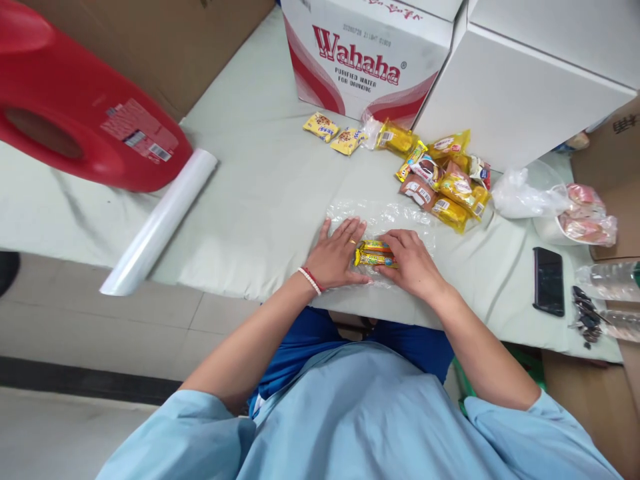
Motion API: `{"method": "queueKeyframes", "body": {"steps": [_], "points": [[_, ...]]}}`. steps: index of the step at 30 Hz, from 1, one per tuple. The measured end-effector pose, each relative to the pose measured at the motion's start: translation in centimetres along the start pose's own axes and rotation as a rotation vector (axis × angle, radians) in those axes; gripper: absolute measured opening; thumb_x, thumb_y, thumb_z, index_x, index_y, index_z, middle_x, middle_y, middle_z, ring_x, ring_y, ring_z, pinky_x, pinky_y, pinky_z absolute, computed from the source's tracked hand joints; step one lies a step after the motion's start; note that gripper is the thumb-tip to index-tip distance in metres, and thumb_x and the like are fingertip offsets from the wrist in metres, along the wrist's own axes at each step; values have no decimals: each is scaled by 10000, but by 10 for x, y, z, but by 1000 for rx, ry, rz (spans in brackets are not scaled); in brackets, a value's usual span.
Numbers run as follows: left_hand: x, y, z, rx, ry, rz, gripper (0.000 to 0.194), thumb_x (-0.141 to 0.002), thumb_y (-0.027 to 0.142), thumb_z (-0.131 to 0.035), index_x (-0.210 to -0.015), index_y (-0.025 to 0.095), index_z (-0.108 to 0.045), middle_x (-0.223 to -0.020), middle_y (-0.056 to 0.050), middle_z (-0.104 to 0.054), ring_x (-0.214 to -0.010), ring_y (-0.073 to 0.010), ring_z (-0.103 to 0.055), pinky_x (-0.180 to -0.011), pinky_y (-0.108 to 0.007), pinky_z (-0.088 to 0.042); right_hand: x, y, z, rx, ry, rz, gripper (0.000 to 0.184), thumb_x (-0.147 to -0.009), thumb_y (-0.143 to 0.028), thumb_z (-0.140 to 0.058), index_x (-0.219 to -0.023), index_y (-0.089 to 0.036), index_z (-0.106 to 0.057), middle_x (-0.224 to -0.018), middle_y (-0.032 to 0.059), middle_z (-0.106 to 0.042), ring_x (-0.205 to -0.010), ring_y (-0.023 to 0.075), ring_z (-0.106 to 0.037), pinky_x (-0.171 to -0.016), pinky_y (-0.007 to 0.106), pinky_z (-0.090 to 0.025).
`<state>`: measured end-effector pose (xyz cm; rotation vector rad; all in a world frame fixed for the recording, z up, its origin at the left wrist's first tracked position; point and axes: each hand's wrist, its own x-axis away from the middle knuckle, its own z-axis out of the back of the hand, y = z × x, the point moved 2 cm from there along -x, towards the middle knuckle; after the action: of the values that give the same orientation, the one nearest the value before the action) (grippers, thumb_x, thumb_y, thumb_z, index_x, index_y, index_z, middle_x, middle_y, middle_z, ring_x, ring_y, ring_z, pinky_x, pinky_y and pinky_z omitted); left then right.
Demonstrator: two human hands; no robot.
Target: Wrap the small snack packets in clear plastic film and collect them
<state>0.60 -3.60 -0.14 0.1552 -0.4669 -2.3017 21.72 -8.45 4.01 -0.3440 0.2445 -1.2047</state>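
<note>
Two yellow-wrapped snack bars (373,257) lie side by side on a clear plastic bag (367,212) near the table's front edge. My left hand (339,253) lies flat on the plastic, fingers stretched out, just left of the bars. Over the bars' right ends, my right hand (413,260) is closed, with its fingers at the far side and its thumb at the near side. Those right ends are hidden beneath it.
Beyond my right hand is a pile of packaged snacks (450,177), with two small yellow packets (333,135) to its left. A Wahaha carton (363,63) stands behind. A red jug (100,100) and white roll (163,220) are left; a phone (549,281) is right.
</note>
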Motion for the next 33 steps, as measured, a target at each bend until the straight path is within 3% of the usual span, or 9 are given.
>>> {"method": "queueKeyframes", "body": {"steps": [4, 10, 16, 20, 24, 26, 29, 33], "points": [[0, 1, -1, -25, 7, -10, 1307, -774, 859, -698, -1720, 123, -176, -1771, -242, -223, -1651, -425, -230, -1317, -706, 6, 7, 3, 5, 114, -34, -63, 540, -942, -357, -729, -1434, -163, -619, -1355, 169, -634, -1233, 375, -522, -1040, 514, -472], [-1, 4, 1, -37, -17, 11, 1332, -742, 817, -770, -1722, 138, -176, -1773, -237, -221, -1648, -427, -236, -1315, -713, -2, -2, 5, 6, 66, -108, -49, 512, -899, -191, -660, -1409, -161, -629, -1309, 155, -646, -1136, 331, -540, -999, 457, -461], [0, -2, -4, 9, 57, -19, 1271, -796, 878, -654, -1721, 141, -187, -1759, -251, -265, -1636, -430, -268, -1314, -704, 3, -14, -7, 4, 66, -109, -8, 500, -901, -206, -673, -1399, -180, -635, -1286, 148, -649, -1135, 336, -538, -960, 460, -462], [2, -3, -5, 32, 110, -23, 970, -949, 809, -511, -1705, 245, -284, -1758, -231, -289, -1626, -401, -314, -1301, -718, -76, -12, -9, -6, 53, -16, 23, 474, -932, -240, -688, -1399, -182, -631, -1355, 171, -621, -1217, 361, -535, -985, 499, -479], [2, 0, -5, -17, 127, -9, 665, -1057, 647, -457, -1632, 314, -447, -1741, -194, -352, -1617, -380, -344, -1285, -738, -117, 13, -5, -5, 0, 155, 136, 401, -993, -316, -667, -1377, -203, -650, -1461, 188, -569, -1346, 357, -508, -1089, 536, -463], [2, 1, -5, -26, 128, -5, 632, -1056, 631, -477, -1597, 305, -501, -1729, -197, -376, -1611, -380, -358, -1282, -743, -137, 36, -1, -1, -33, 106, 199, 274, -1028, -331, -630, -1262, -213, -712, -1326, 163, -663, -1220, 319, -592, -1018, 503, -506], [2, 2, -3, -20, 122, -7, 585, -1048, 616, -512, -1535, 300, -579, -1713, -206, -400, -1606, -386, -366, -1273, -759, -155, 74, 7, 7, -122, -91, 228, 208, -1069, -291, -562, -1065, -211, -754, -1020, 101, -744, -956, 243, -659, -863, 414, -549], [3, 2, -2, -5, 125, -13, 537, -1045, 595, -533, -1495, 315, -620, -1705, -199, -416, -1608, -379, -366, -1278, -761, -152, 102, 29, 33, -323, -277, 140, 213, -1074, -303, -561, -1116, -222, -753, -1055, 76, -765, -976, 196, -718, -865, 336, -588]]}}
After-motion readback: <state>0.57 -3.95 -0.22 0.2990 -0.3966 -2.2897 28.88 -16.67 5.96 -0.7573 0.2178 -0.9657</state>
